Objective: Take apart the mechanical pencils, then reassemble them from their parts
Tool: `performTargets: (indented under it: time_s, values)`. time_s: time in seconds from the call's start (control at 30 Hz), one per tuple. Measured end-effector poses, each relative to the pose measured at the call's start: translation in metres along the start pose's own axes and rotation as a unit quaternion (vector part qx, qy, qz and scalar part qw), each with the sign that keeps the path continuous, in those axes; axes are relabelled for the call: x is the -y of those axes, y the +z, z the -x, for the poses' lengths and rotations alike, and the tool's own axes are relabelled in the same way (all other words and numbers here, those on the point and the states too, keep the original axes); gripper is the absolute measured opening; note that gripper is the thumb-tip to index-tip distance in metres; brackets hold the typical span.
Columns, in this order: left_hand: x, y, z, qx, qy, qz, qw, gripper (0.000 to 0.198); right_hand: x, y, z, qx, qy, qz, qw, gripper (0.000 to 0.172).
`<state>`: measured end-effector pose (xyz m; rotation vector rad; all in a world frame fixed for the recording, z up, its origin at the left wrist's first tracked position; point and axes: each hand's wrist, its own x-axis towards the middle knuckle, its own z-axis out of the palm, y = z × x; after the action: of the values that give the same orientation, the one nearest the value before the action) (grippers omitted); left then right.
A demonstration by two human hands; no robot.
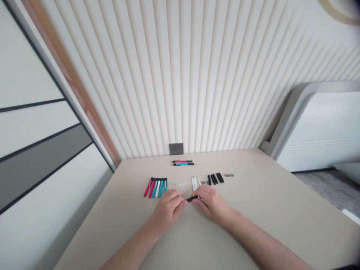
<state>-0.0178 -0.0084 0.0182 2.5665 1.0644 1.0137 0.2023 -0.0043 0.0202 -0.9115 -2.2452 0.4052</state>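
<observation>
My left hand [169,207] and my right hand [211,202] meet over the near middle of the table, fingers pinched. Between them is a short black pen grip [192,198], each hand at one end. Just beyond my right hand lie white pen refills [194,183] and a row of black pen grips [215,179]. Small dark springs [228,175] are lined up to the right of those. Beyond my left hand sit several pen barrels [155,187] in red, teal and white, partly covered by the hand. Small white pieces [181,184] lie between barrels and refills.
Two whole pens, one red [182,161] and one teal [183,164], lie near the table's back edge. Behind the beige table [135,232] rises a ribbed wall [180,75] with a dark socket [176,148]. A white cabinet stands left, a pale headboard [317,131] right.
</observation>
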Motion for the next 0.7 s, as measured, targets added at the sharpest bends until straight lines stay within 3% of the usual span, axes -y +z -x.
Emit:
performTargets:
  time_s: [0.1,0.4,0.6,0.7]
  values:
    - [0.0003,0.001,0.0007,0.008,-0.014,0.004,1.0,0.03,-0.0003,0.0003,0.0,-0.005,-0.002,-0.012,1.0,0.009]
    - [-0.0035,0.0024,0.0019,0.016,-0.039,0.009,0.999,0.006,-0.0016,-0.0008,0.0015,-0.005,0.007,-0.009,1.0,0.008]
    - [-0.002,0.0035,-0.0004,0.02,-0.038,-0.01,0.999,0.032,-0.0064,0.0037,0.002,-0.016,-0.021,0.018,0.999,0.009]
    - [-0.0009,0.0036,-0.0002,0.014,-0.053,-0.001,0.998,0.036,-0.0077,-0.0033,-0.0002,-0.027,-0.036,0.065,0.997,0.011]
